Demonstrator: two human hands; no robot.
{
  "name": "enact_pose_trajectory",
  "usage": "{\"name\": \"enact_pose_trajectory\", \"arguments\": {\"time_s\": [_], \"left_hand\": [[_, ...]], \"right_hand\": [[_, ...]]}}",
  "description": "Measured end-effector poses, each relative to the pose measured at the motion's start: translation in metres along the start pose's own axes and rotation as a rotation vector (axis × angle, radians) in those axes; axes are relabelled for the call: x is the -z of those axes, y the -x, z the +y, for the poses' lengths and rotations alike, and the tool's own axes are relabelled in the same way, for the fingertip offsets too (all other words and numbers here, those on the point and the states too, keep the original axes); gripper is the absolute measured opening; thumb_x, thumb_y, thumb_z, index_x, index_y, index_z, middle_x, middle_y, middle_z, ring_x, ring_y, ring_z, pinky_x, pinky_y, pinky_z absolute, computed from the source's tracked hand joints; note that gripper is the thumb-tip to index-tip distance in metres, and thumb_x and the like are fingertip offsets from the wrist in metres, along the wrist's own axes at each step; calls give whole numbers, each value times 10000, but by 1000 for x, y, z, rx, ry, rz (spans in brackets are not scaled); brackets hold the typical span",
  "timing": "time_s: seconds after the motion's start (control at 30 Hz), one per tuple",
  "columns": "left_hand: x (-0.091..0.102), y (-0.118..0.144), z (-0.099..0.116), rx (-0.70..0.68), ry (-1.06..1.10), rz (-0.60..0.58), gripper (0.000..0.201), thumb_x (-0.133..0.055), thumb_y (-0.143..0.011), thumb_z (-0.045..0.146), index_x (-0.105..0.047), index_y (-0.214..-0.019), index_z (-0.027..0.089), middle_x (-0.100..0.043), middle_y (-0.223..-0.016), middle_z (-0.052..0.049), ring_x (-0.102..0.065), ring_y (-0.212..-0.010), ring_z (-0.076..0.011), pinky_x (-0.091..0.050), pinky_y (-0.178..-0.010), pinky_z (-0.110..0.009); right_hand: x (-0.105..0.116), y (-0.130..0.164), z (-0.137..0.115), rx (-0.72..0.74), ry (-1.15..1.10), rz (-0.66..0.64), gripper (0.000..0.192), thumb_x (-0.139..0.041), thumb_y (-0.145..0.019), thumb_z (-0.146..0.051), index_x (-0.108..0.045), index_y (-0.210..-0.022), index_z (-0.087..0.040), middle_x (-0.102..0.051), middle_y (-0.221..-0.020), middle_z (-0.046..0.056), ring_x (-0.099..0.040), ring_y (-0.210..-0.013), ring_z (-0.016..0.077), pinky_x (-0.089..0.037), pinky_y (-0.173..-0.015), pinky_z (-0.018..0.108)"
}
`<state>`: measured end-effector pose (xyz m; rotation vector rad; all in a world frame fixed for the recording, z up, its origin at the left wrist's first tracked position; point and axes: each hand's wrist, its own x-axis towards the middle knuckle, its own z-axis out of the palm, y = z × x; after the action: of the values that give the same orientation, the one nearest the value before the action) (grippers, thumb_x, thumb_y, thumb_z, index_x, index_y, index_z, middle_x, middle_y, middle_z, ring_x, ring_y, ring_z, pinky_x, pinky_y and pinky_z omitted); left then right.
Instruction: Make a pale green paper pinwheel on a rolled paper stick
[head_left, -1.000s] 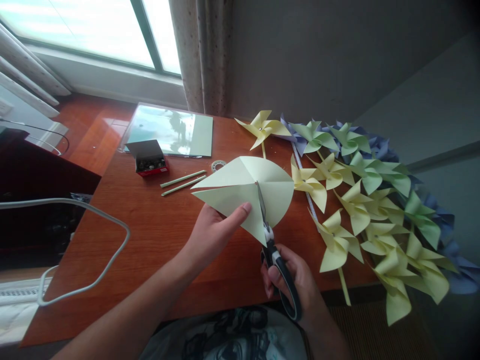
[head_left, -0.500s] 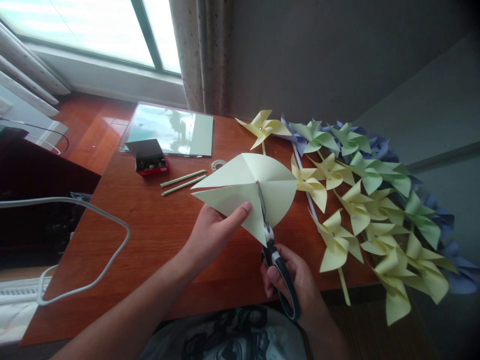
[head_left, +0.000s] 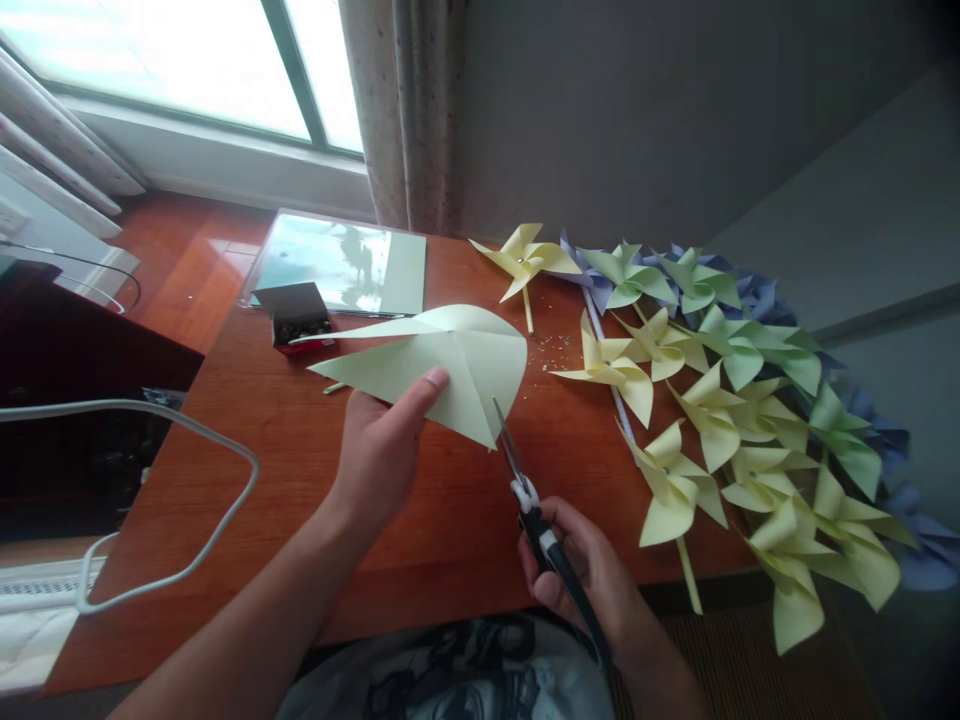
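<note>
My left hand (head_left: 386, 440) pinches a pale yellow sheet of paper (head_left: 420, 375), thumb on top and fingers beneath. The sheet has slits running in from its edges, a crease across it and a curved right side. In my right hand (head_left: 574, 560) is a pair of scissors (head_left: 536, 510) with dark handles, its blades pointing up and left. The blade tips are at the paper's lower right corner; whether they touch it I cannot tell. Fingers are wrapped round the handles.
Finished yellow pinwheels (head_left: 671, 480), green pinwheels (head_left: 735, 345) and purple ones crowd the table's right side. Behind the paper stands an open small box (head_left: 296, 315) of small dark pieces. A glossy plastic sleeve (head_left: 337, 260) lies at the back. A white cable (head_left: 225, 430) loops at left.
The paper has moved left in my left hand, uncovering small scraps on the table. The scissors have come out of the slit and sit lower left of where the cut was.
</note>
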<state>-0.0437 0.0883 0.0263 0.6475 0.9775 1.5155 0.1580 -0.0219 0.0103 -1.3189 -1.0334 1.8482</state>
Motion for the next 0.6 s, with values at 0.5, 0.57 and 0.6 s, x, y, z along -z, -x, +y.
{"name": "enact_pose_trajectory", "arguments": {"time_s": [0.5, 0.57, 0.6], "left_hand": [[7, 5, 11, 705, 19, -425, 266, -839, -648, 262, -797, -891, 161, -787, -824, -92, -744, -716, -278, -558, -566, -294], [8, 4, 11, 748, 0, -469, 273, -833, -655, 255, -800, -906, 155, -789, -842, -96, -737, -689, -248, -567, -582, -288], [9, 3, 11, 760, -7, -486, 281, -829, -659, 253, -800, -920, 153, -789, -846, -95, -733, -681, -234, -570, -591, -283]], "right_hand": [[49, -12, -25, 435, -203, 507, 247, -660, -884, -483, -711, -1001, -272, -755, -886, 67, -710, -732, 248, -586, -652, 402], [50, -14, -27, 461, -94, 539, 250, -728, -822, -465, -725, -989, -278, -762, -916, 71, -719, -739, 263, -599, -672, 424], [50, -14, -28, 491, 4, 587, 249, -746, -800, -465, -734, -962, -276, -762, -903, 74, -718, -737, 270, -603, -675, 431]]}}
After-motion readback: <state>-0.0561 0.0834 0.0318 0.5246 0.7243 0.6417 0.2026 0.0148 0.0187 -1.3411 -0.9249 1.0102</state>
